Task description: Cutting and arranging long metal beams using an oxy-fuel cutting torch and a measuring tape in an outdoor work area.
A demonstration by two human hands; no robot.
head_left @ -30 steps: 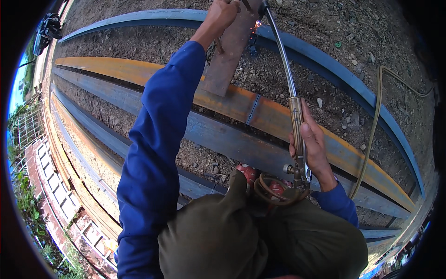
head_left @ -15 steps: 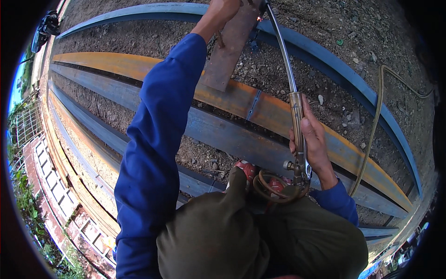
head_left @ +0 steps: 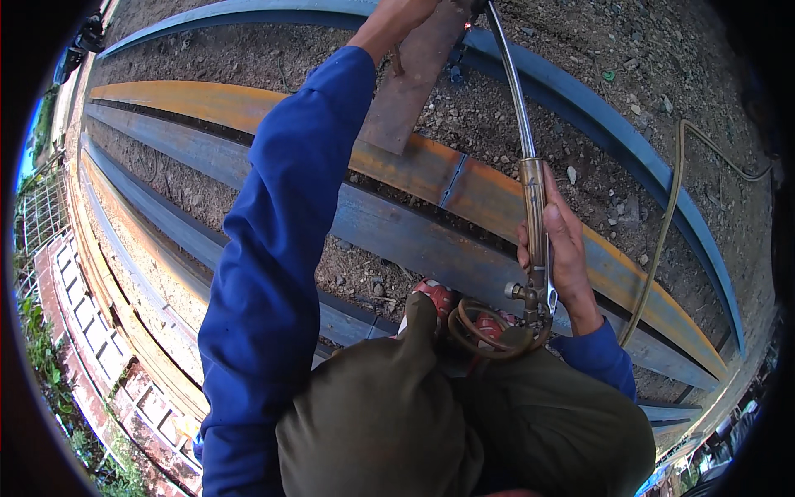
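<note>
We grip the gas cutting torch point(head_left: 516, 97) by its brass handle point(head_left: 533, 195) in our right hand point(head_left: 566, 253), its far end near the blue-grey steel beam point(head_left: 571, 93); our left hand's point(head_left: 404, 14) grip, beside the rusty steel plate point(head_left: 418, 79), we cannot tell.

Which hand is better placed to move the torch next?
Probably the right hand: it grips the torch. The left hand, partly cut off by the picture's top edge, is near the plate.
</note>
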